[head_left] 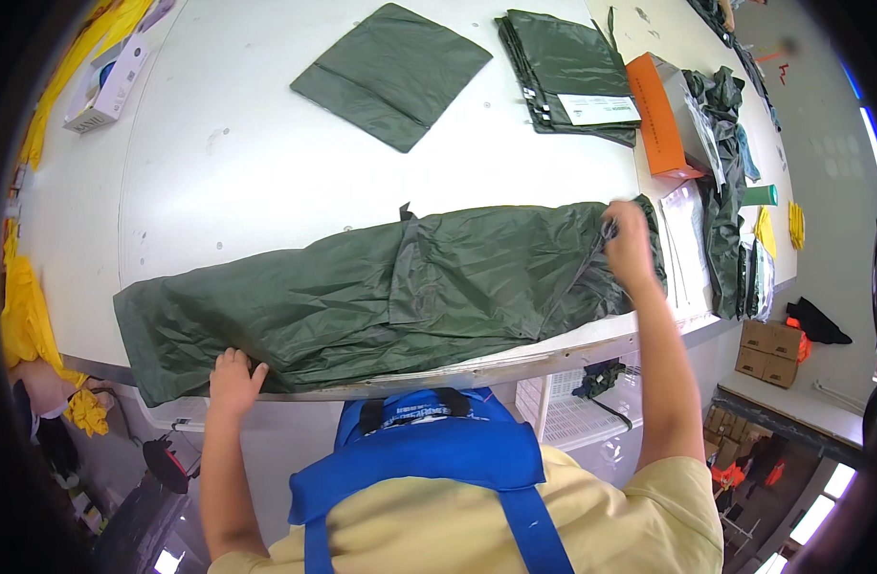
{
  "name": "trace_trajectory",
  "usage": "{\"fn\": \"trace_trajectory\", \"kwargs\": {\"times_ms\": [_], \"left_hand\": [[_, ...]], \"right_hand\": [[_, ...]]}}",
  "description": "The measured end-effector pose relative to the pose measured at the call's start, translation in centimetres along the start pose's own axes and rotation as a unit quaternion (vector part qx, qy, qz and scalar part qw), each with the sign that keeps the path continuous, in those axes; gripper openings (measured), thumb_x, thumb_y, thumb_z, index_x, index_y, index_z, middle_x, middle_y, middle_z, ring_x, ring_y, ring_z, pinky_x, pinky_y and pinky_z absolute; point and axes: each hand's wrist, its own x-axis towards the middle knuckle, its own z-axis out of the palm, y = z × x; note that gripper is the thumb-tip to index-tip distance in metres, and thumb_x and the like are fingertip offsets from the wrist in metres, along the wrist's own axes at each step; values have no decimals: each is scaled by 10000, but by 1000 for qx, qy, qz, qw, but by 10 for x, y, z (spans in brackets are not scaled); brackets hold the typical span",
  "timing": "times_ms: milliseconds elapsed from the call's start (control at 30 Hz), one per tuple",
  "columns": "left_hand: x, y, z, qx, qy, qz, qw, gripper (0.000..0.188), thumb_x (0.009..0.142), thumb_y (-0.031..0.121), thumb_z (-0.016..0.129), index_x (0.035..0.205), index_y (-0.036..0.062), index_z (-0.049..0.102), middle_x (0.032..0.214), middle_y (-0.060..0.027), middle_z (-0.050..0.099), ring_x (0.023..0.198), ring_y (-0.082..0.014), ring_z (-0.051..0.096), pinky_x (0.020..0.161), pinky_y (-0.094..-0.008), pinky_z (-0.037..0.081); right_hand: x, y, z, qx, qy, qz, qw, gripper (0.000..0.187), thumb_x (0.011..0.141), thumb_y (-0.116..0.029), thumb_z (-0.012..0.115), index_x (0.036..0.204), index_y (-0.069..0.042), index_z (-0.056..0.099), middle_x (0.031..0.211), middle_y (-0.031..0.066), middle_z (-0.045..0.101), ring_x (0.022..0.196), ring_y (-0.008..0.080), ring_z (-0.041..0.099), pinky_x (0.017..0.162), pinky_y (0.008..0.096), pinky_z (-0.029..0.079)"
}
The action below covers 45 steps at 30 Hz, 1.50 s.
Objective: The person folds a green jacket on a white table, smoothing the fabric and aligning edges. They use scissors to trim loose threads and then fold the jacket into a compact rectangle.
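A long dark green garment (343,297) of thin, shiny cloth lies folded lengthwise along the near edge of the table. Wrinkles run over it, and a flap or pocket shows near its middle. My left hand (235,381) rests on its near edge toward the left end, fingers spread over the cloth. At the right end, my right hand (630,244) is closed, with a small dark loop-shaped thing (609,230) showing at its fingers; what that is I cannot make out.
Beyond the garment lie a folded green square (395,77) and a stack of folded green pieces (572,77) with a white label. An orange box (658,115) stands to their right. Far left is a small white box (108,84); yellow cloth (32,306) hangs along the left side.
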Motion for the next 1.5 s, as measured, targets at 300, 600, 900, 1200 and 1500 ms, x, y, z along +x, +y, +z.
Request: {"fn": "trace_trajectory", "kwargs": {"times_ms": [300,600,900,1200,1500], "left_hand": [[12,-5,0,-2,-5,4,1000,363,742,303,715,841,21,509,937,-138,504,959,-352,503,782,-445,460],[15,0,-10,-27,-23,-8,999,353,758,296,705,843,20,502,963,-153,495,964,-342,472,830,-423,435],[12,-14,-11,-44,-36,22,998,287,748,242,671,884,33,529,1025,-148,514,998,-338,488,822,-429,442],[69,185,-111,-222,156,118,955,396,851,357,634,1121,72,574,937,-130,662,880,-306,630,749,-398,498],[183,262,-61,-313,60,159,935,205,797,108,610,998,129,576,769,-157,632,740,-331,618,670,-427,471]], "right_hand": [[40,118,11,-187,-115,57,974,137,775,25,482,872,-65,518,925,164,561,963,371,543,790,436,449],[72,-15,-11,-169,-271,-60,946,502,798,-157,626,1288,-124,527,1355,157,483,1253,343,440,1050,485,341],[50,-248,116,130,-189,-189,955,448,889,-317,577,1302,-153,521,1223,91,580,1155,290,508,1074,502,294],[66,-64,83,-169,-157,62,971,403,974,-356,396,932,-61,667,929,136,675,944,319,613,926,459,426],[42,13,86,-137,-41,13,990,404,963,-334,448,699,-54,568,683,127,588,716,318,578,747,442,420]]}}
